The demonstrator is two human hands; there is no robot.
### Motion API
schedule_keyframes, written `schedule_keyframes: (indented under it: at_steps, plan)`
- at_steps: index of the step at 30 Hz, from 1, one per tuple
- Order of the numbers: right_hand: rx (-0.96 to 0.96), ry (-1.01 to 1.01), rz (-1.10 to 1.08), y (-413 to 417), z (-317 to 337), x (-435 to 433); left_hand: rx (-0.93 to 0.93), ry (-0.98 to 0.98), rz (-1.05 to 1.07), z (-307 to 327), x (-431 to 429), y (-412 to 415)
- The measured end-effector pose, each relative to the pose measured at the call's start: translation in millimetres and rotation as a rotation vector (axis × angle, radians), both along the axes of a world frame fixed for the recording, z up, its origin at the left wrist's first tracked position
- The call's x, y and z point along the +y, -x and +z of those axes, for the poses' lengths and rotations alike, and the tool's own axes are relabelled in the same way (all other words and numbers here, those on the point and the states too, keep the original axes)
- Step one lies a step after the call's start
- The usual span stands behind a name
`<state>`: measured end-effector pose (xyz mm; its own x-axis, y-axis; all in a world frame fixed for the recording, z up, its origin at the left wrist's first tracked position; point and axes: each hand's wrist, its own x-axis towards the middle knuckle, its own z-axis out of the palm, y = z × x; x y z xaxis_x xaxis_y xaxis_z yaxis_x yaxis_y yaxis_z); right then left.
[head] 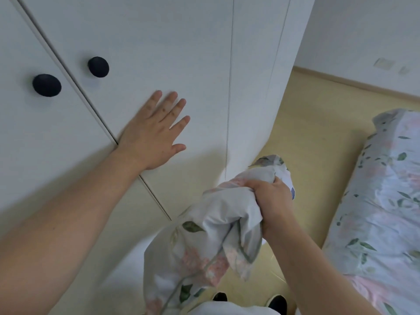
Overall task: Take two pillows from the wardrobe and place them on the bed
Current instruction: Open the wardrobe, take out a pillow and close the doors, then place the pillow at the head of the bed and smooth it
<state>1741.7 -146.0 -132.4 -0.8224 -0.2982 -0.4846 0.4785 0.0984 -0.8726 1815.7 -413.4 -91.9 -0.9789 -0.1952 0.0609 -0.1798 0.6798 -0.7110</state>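
Head view: the left hand (152,135) lies flat with fingers spread on the closed white wardrobe (159,42) door, near 2 dark knobs (98,67). The right hand (270,201) clutches a bunched floral pillow (204,235), which hangs over the floor (306,133) beside the bed (386,189).

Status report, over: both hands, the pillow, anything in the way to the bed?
Left hand open, flat on wardrobe door. Right hand grips floral pillow by bunched end. Pillow not yet on bed. No obstacle seen toward bed.
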Motion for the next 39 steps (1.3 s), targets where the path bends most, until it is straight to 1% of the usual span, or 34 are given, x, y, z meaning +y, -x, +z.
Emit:
schedule_keyframes:
  at_steps: [1, 2, 3, 4, 5, 7, 9, 10, 11, 12, 13, 14, 15, 17, 19, 20, 22, 26, 32, 36, 39]
  plan:
    - [0.002, 0.001, -0.016, 4, -1, 3, 0.068, -0.115, -0.036, -4, 4, 1]
    - [0.002, 0.000, -0.035, 8, -2, 7, 0.143, -0.282, -0.079, -13, 9, 3]
    - [0.001, 0.008, -0.066, 16, -4, 13, 0.195, -0.498, -0.108, -24, 17, 9]
    - [-0.004, 0.015, -0.093, 23, -5, 18, 0.205, -0.742, -0.064, -39, 24, 12]
    - [-0.006, 0.026, -0.127, 31, -6, 25, 0.167, -0.966, 0.044, -54, 32, 20]
    - [-0.009, 0.069, -0.204, 50, -9, 44, -0.008, -1.326, 0.403, -86, 49, 38]
    - [-0.004, 0.120, -0.274, 68, -12, 63, -0.277, -1.640, 0.785, -109, 63, 53]
    - [0.004, 0.131, -0.308, 77, -14, 75, -0.441, -1.794, 0.900, -120, 69, 64]
    - [0.012, 0.141, -0.330, 86, -15, 86, -0.590, -1.932, 0.974, -128, 74, 73]
    - [0.019, 0.154, -0.348, 94, -16, 97, -0.701, -2.032, 1.017, -133, 80, 85]
    - [0.032, 0.162, -0.372, 103, -15, 108, -0.766, -2.115, 1.049, -134, 88, 101]
    - [0.053, 0.168, -0.400, 113, -14, 120, -0.774, -2.178, 1.073, -133, 97, 117]
    - [0.069, 0.168, -0.433, 124, -13, 136, -0.740, -2.255, 1.082, -131, 108, 140]
    - [0.079, 0.157, -0.498, 145, -10, 163, -0.594, -2.385, 1.049, -117, 131, 184]
    - [0.084, 0.151, -0.559, 168, -11, 196, -0.439, -2.396, 0.935, -98, 159, 234]
    - [0.079, 0.132, -0.583, 179, -14, 216, -0.392, -2.378, 0.858, -86, 178, 261]
    - [0.069, 0.088, -0.630, 197, -21, 256, -0.418, -2.317, 0.734, -64, 219, 312]
    - [0.029, 0.074, -0.703, 210, -31, 328, -0.569, -2.203, 0.522, -35, 319, 396]
    - [-0.209, 0.174, -0.899, 206, -43, 424, -0.822, -1.980, 0.221, -25, 500, 474]
    - [-0.215, 0.162, -1.089, 193, -53, 488, -1.058, -1.840, 0.087, -43, 624, 510]
    - [-0.155, 0.041, -1.311, 183, -63, 550, -1.213, -1.756, 0.011, -57, 726, 517]
